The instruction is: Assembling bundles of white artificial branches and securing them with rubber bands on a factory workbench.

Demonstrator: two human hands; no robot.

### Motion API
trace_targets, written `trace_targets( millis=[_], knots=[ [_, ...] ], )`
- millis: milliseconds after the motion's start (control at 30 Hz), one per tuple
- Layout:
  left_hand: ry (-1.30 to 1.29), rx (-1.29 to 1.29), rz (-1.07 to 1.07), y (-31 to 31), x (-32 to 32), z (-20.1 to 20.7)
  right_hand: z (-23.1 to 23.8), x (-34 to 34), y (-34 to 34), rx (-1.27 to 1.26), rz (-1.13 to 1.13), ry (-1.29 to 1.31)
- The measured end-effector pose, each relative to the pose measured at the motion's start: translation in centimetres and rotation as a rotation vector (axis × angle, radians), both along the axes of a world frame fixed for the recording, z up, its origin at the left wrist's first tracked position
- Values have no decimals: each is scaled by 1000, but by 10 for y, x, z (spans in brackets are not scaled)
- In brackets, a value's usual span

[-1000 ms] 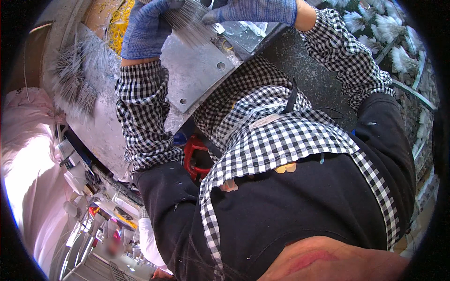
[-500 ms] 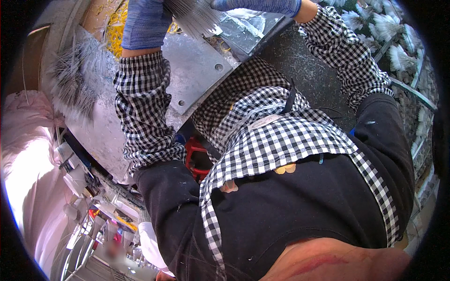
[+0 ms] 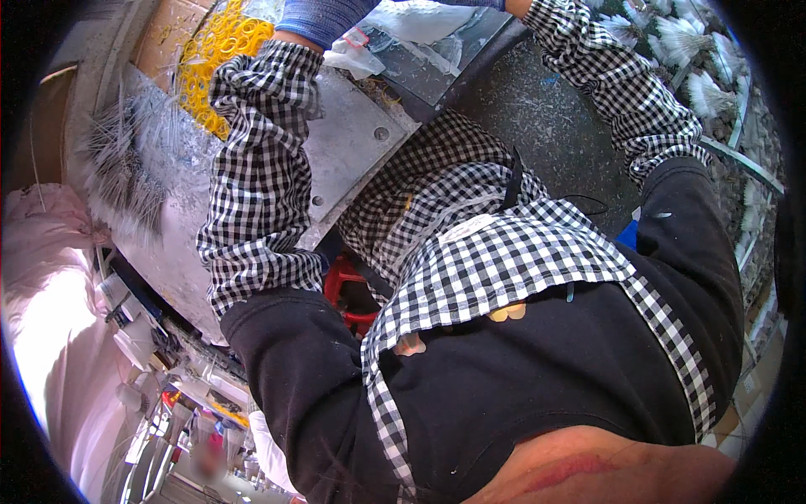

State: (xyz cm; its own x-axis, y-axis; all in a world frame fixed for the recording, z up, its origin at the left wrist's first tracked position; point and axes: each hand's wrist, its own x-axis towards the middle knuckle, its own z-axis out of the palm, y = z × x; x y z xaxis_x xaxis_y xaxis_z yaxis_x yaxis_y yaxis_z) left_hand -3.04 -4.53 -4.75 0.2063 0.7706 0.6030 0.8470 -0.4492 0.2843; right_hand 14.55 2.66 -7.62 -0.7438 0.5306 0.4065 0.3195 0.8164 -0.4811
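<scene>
Two gloved hands slip to the upper edge

Half a second ago a grey bristle bundle fanned out between the hands; now it is out of sight — hidden or past the upper edge, I cannot tell which. The left hand [image 3: 327, 17] has swung forward and to the right, so the yellow rings [image 3: 227, 63] behind its sleeve show more fully. The right hand [image 3: 483, 2] has shrunk to a sliver of blue glove. For the work, this means the reach now lies mostly beyond the picture. No fingertips show on either side, so I cannot tell whether either grip is apart, together or clamped on something.

Nearest the left glove is crumpled white plastic [image 3: 353, 57], thin and creased with a touch of red, at the near side of the dark slab [image 3: 407, 74]; contact is unclear. A clear film strip [image 3: 438, 57] lies on that slab. Loose bristles [image 3: 126, 172] — fine, pale grey, splayed every way — lie to the left, well apart from both hands.
</scene>
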Motion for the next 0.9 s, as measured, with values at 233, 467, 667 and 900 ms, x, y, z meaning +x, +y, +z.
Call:
trace_targets(
  millis=[233, 467, 667, 900],
  knots=[
    [34, -61, 3, 2, 1, 3, -22, 4, 9, -180, 114, -151],
    [62, -49, -5, -3, 4, 9, -32, 5, 5, -172, 75, -90],
    [-16, -151, -29, -1, 6, 14, -16, 7, -3, -268, 26, -184],
    [-304, -130, -159, 15, -5, 2, -24, 4, 7, -246, 142, 62]
  ],
)
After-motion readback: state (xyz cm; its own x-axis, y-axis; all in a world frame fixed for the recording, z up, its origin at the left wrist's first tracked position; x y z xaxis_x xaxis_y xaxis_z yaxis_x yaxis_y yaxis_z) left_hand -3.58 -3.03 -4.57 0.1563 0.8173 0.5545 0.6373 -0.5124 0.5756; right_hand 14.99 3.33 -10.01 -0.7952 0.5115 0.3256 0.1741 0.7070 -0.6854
